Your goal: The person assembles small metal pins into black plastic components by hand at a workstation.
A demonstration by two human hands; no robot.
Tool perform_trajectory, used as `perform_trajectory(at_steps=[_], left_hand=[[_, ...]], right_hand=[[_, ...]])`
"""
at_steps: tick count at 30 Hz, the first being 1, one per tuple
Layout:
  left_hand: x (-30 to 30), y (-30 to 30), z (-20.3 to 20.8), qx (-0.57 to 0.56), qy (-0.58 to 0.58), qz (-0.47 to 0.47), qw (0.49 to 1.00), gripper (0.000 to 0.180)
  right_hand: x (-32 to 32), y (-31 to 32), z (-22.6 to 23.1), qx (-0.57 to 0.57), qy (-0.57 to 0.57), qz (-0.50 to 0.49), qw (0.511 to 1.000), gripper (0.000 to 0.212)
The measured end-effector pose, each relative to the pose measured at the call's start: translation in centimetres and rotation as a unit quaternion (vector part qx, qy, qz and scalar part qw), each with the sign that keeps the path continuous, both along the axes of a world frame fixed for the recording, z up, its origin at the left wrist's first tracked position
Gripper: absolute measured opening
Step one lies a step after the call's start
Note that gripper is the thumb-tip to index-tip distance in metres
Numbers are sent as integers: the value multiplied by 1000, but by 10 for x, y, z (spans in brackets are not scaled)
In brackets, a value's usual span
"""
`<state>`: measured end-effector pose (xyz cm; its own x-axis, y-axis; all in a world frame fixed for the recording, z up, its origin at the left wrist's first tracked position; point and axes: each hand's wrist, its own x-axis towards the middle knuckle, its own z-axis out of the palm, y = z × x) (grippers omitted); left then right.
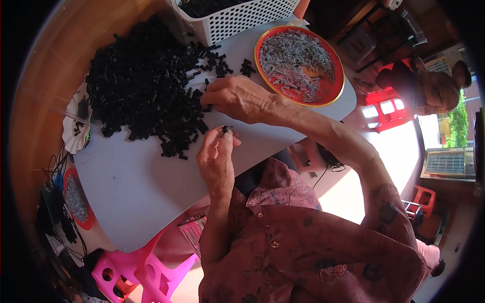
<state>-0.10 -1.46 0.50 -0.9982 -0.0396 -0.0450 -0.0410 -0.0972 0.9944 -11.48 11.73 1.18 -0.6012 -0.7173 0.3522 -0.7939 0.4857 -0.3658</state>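
Note:
My left hand [216, 160] is raised over the near edge of the table, thumb and fingers pinched around a small black cylindrical plastic part [225, 130]. Just beyond it, my right hand [236, 99] reaches to the right edge of a large pile of black plastic parts [141, 81]. Its fingers are curled down and closed among the loose pieces there; what lies between the fingertips is hidden. To the right of that hand sits a round red tray [329, 91] with a yellow rim, heaped with small metal springs [295, 55].
A white perforated basket [242, 22] with black parts stands at the table's [136, 202] far side. At the left are a white scalloped dish [73, 129] and a red tray of small metal pieces [76, 197]. A pink stool [146, 270] stands below the near left edge.

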Motion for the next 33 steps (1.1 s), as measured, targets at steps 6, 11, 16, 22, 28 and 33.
perform_trajectory(at_steps=[6,11,16,22,28,33], left_hand=[[-3,-2,-10,203,28,47,978,15],[0,-2,-13,194,30,58,979,16],[7,8,6,-74,18,3,997,18],[8,12,-5,-136,89,-12,987,17],[7,13,-5,-146,87,-13,985,17],[6,12,-6,-152,98,-17,983,17]], right_hand=[[6,2,5,-58,-24,-67,996,23],[38,21,14,-265,-399,-137,867,18],[67,31,-6,-432,-477,-108,758,11],[71,33,-7,-468,-462,-80,749,13],[72,32,-14,-467,-449,-56,759,12],[73,31,-17,-454,-431,-59,778,10]])
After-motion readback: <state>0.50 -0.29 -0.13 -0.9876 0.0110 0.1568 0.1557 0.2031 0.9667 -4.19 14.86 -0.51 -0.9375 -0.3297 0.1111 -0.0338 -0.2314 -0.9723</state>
